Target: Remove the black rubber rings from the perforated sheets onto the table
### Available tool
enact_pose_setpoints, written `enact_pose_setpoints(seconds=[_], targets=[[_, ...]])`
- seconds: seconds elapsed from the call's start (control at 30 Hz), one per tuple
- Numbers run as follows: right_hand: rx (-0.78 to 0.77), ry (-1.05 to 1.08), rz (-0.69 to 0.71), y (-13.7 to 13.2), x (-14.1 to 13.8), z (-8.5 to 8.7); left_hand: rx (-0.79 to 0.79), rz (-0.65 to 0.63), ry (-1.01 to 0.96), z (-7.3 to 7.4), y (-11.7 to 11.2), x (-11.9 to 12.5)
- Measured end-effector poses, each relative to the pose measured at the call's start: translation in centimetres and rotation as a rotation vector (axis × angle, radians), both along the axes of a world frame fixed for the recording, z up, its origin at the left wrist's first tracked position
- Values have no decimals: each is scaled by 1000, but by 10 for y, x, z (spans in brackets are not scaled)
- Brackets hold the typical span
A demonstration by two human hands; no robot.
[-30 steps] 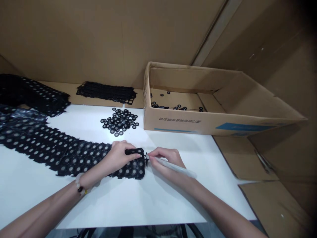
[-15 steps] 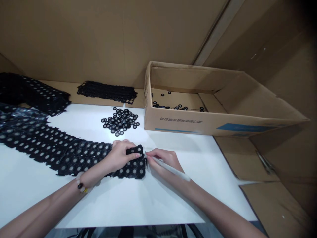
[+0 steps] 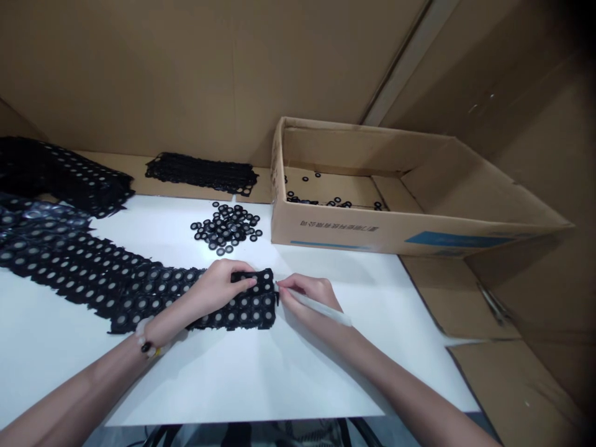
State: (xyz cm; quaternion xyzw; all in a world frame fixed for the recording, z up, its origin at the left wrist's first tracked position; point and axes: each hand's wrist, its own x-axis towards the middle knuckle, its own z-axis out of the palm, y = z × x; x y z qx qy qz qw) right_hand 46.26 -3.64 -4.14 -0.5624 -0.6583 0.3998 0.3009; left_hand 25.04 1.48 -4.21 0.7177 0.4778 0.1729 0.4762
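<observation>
My left hand [image 3: 218, 288] lies across the right end of a long black rubber sheet [image 3: 254, 304] dotted with rows of round pale-centred pieces. Its thumb presses on the top and the fingers curl over the far side, gripping the sheet. My right hand [image 3: 313, 299] pinches a slim white pen-like tool [image 3: 323, 308] near its tip, at the sheet's right edge. A small dark bit shows by the tip; whether it is joined to the sheet I cannot tell. Beyond my left hand lies a loose pile of small black rings [image 3: 227, 228].
An open cardboard box [image 3: 339, 230] with some black rings inside stands at the back right. Behind the pile lies a stack of black perforated sheets [image 3: 200, 172]. More dotted sheets [image 3: 79, 177] are heaped at the left. Cardboard walls [image 3: 186, 74] surround the white table [image 3: 223, 379].
My left hand has slid a little to the left along the sheet, baring more of its right end. The sheet's end has shifted slightly right and up. My right hand keeps the tool at the edge.
</observation>
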Motion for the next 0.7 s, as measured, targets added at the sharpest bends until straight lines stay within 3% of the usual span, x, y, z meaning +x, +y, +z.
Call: enact_pose_setpoints(seconds=[0.3, 0.43, 0.53, 0.7], targets=[[-1, 5, -19, 6, 3, -1, -133, -2, -82, -2, 3, 0], [-42, 97, -27, 12, 15, 1, -111, 120, -86, -6, 2, 0], [21, 177, -98, 11, 17, 4, -109, 148, -89, -10, 0, 1], [139, 133, 7, 1, 3, 7, -59, 137, -73, -14, -4, 4]])
